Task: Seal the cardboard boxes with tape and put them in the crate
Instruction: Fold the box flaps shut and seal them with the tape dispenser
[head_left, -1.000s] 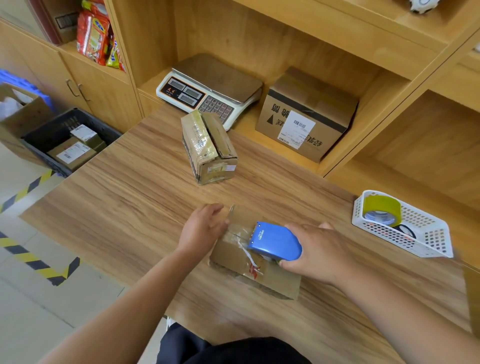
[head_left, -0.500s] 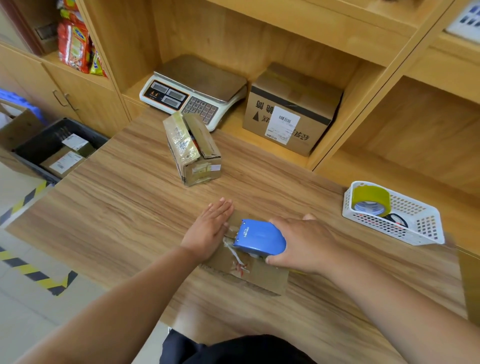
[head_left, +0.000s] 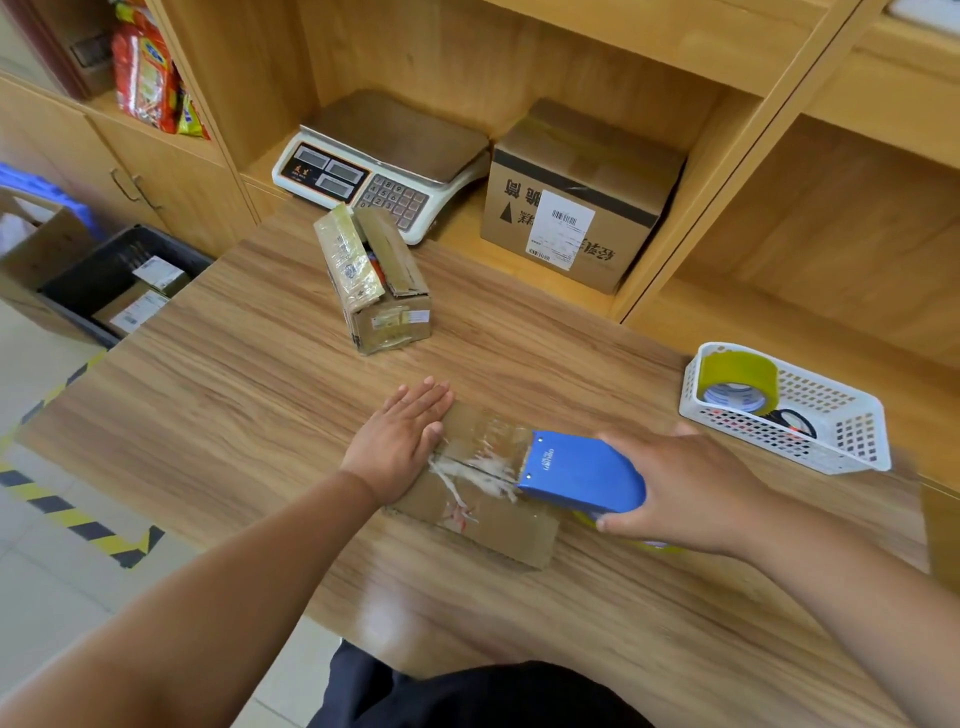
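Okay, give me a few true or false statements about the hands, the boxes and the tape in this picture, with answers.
1. The left hand lies flat on one end of the flat brown cardboard box. True.
2. The right hand grips a red tape dispenser. False: the tape dispenser is blue.
3. The small cardboard box farther back on the wooden table has its top flaps open. True.
4. The dark plastic crate on the floor holds labelled boxes. True.
5. The yellow-green roll of tape lies in that crate. False: it stands in the white plastic basket.
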